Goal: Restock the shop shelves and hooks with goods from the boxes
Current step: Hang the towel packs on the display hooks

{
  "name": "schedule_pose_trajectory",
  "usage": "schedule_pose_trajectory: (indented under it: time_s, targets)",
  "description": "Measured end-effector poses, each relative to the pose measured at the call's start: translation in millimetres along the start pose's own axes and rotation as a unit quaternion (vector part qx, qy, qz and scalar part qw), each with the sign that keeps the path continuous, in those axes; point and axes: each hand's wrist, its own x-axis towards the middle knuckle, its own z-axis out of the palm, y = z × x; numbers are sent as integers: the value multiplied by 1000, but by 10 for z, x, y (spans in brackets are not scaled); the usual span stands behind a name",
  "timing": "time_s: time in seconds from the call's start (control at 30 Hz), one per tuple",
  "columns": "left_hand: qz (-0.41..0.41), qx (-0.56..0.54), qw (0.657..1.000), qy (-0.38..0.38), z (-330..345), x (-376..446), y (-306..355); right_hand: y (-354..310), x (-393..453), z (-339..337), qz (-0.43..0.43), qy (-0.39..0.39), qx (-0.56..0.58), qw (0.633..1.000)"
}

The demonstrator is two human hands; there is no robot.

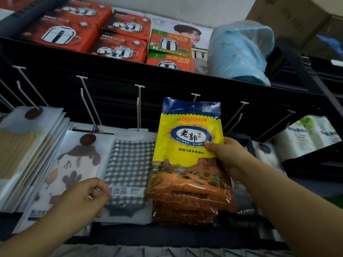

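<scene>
Fingers [213, 145] of the right hand [230, 154] clamped on the right edge of the yellow bath-towel packet [189, 145], thumb on the printed front, the rest wrapped behind. Packet upright, long axis vertical, top edge up at the white display hook [194, 98]; hang hole in the blue header right at the hook's tip, though not clear whether already threaded on or only in front of it. Hook directly above and a little left of the gripping fingers, so probably a short push up and back toward the black panel to seat the hole on the prong, then a release. More packets of the same orange-brown print [185, 212] hanging below and behind, lower edges peeking out under the held one. Left hand [87, 193] lower left, well apart from the packet, fingers loosely curled with the tips against the bottom label of the checked cloth pack [128, 171] on the neighbouring hook; whether pinching or merely touching, cannot tell. Right hand far nearer the target hook, so the hanging falls to it alone. Leaf-pattern pack [74, 169] further left; red pot boxes [74, 32] and a blue plastic-wrapped bundle [239, 51] on the shelf above. Risk, by judgement: the slack plastic header folding and missing the prong.
</scene>
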Motion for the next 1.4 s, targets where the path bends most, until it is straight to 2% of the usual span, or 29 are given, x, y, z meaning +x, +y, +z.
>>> schedule_pose_trajectory:
  time_s: [0.4,0.67,0.9,1.1,1.4]
  targets:
    - [20,10,1000,6,-46,43,-89,-41,12,-30,36,4,17,999]
    - [21,16,1000,2,-2,27,-254,-13,4,-90,-28,22,-7,999]
    - [27,29,999,5,23,12,-290,179,106,13,-1,15,-23,1000]
    - [40,49,998,-6,10,-48,-271,478,177,109,-26,55,-162,985]
    - [80,76,994,-18,7,-125,-196,684,263,188,-32,75,-258,963]
